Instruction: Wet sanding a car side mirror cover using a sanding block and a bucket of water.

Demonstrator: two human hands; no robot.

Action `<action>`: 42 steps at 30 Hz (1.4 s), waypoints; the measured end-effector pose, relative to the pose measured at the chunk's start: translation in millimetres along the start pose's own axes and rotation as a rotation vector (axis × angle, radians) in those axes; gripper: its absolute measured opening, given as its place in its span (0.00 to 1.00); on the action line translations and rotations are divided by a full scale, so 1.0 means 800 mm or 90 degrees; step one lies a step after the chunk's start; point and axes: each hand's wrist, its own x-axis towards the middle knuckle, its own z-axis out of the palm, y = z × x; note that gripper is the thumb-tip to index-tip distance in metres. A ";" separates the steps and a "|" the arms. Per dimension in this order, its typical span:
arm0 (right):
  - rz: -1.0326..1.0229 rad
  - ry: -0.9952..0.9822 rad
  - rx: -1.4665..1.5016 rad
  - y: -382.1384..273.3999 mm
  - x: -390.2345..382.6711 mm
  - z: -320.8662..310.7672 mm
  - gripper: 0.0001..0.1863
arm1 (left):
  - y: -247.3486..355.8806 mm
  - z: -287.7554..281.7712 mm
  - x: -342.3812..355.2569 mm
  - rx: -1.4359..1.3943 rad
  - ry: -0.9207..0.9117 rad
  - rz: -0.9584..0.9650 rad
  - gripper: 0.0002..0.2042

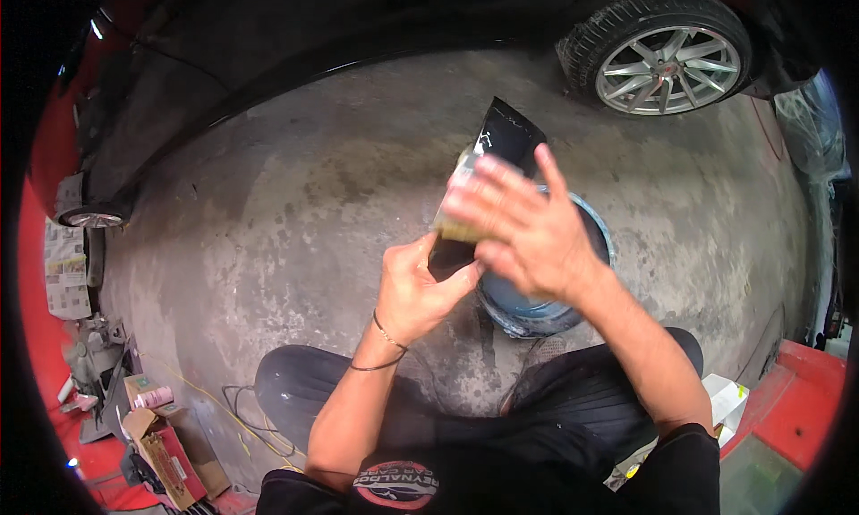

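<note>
My left hand (416, 285) grips the lower end of a glossy black panel piece (510, 135), thumb on one side and fingers around the edge. The panel is tilted up and away from me, with pale wet-looking marks on its far part. My right hand (528, 220) lies over the panel's middle, blurred by motion, its little finger raised. Beneath its fingers and thumb is a yellowish pad (460, 230), mostly covered, its exact kind unclear. A blue bucket (528, 316) stands on the floor below my right hand, partly hidden by it.
A dark car body with a silver-spoked wheel (667, 70) spans the far side. Another wheel (94, 217) shows at left beside newspaper masking (66, 269). Cardboard boxes (170, 457) and a yellow cord (228, 409) lie at lower left. A red surface (792, 399) is at right.
</note>
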 end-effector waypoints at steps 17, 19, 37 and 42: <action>0.084 0.106 -0.008 0.008 -0.007 -0.006 0.28 | 0.029 -0.017 -0.008 0.090 -0.060 -0.042 0.19; 0.023 0.083 0.063 -0.044 -0.011 0.004 0.30 | 0.004 -0.021 -0.006 0.006 -0.038 0.019 0.21; 0.066 0.167 -0.020 0.037 -0.001 -0.035 0.25 | 0.057 0.002 -0.013 0.023 -0.026 -0.046 0.18; 0.057 0.172 0.059 -0.047 -0.020 0.003 0.28 | 0.030 0.003 -0.013 0.114 -0.042 -0.005 0.17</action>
